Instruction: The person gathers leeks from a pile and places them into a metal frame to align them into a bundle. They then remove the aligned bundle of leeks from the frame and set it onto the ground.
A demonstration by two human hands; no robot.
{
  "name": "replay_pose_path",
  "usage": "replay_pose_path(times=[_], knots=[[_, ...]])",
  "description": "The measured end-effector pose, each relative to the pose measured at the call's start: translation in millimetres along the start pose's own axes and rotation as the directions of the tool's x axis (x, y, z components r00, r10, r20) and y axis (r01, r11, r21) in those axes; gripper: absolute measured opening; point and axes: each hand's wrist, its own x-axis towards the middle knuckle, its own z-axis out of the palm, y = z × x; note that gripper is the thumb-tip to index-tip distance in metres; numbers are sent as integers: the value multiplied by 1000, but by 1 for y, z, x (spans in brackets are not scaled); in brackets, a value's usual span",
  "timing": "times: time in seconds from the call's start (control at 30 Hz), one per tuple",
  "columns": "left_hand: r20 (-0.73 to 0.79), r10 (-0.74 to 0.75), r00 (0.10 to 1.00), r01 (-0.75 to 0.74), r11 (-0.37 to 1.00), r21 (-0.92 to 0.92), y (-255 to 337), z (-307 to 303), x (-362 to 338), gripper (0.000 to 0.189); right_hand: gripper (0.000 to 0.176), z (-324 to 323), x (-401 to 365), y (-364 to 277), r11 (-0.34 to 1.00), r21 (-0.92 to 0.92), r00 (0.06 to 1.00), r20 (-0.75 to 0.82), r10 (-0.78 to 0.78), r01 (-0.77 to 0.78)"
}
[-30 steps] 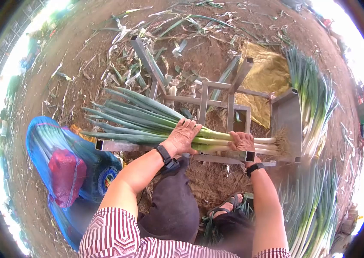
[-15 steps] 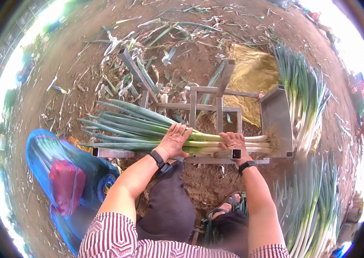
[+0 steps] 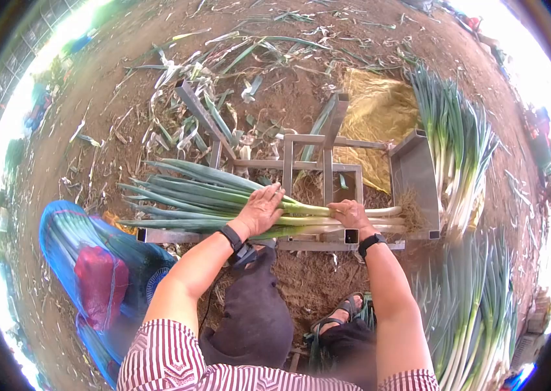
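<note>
A bunch of long green onions [image 3: 204, 199] lies lengthwise in a metal frame [image 3: 259, 164], leaves to the left and white stalks to the right. My left hand [image 3: 261, 210] presses over the middle of the bunch, its fingers together around the stems where green turns pale. Over the white stalks, my right hand [image 3: 352, 216] is closed with bent fingers, beside an upright post of the frame. The roots [image 3: 409, 212] are against the frame's metal end plate [image 3: 417, 179]. My palms and the undersides of the stems are hidden.
More green onions [image 3: 454, 140] lie beyond the end plate, and another pile [image 3: 474, 313] is at lower right. A yellow sack [image 3: 376, 111] lies behind the frame. Blue netting [image 3: 60, 228] holds onions and a red bundle [image 3: 101, 287] at left. Leaf scraps [image 3: 249, 88] litter the soil.
My left hand has slid slightly left and its thumb no longer shows below the bunch. My right-hand fingers are drawn closer together. The view has shifted slightly.
</note>
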Motion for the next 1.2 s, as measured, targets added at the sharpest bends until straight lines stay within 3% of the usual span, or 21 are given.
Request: replay_pose_path(times=[0.1,0.2,0.33,0.47,0.6,0.73,0.9,0.97,1.2], knots=[[205,-57,977,46,997,58,1,-38,18,74,24,0,0,1,999,-21,998,-38,-39,39],[491,-100,865,44,991,126,0,-79,45,68,24,-6,-4,-7,999,25,996,-83,-43,45],[493,-32,869,-59,984,168,2,-76,60,56,22,-6,-7,-11,999,14,991,-131,-28,30],[220,120,968,-192,921,339,11,-56,38,31,23,-5,-11,-12,1000,19,992,-130,1,1],[31,232,972,-233,952,199,8,-49,15,23,23,-1,-16,-6,999,-47,997,-82,-10,6],[169,105,980,-128,984,128,17,-52,11,30,22,-2,-17,-8,999,-52,998,-59,13,-16],[175,68,982,-81,994,70,19,-48,7,27,17,0,-16,-17,989,-138,997,-65,36,-45],[267,-24,963,0,996,89,29,-57,11,30,17,1,-16,-18,983,-183,997,-81,16,-30],[277,-83,957,4,962,274,56,-60,8,71,18,9,-21,-18,960,-278,992,-126,-16,-20]])
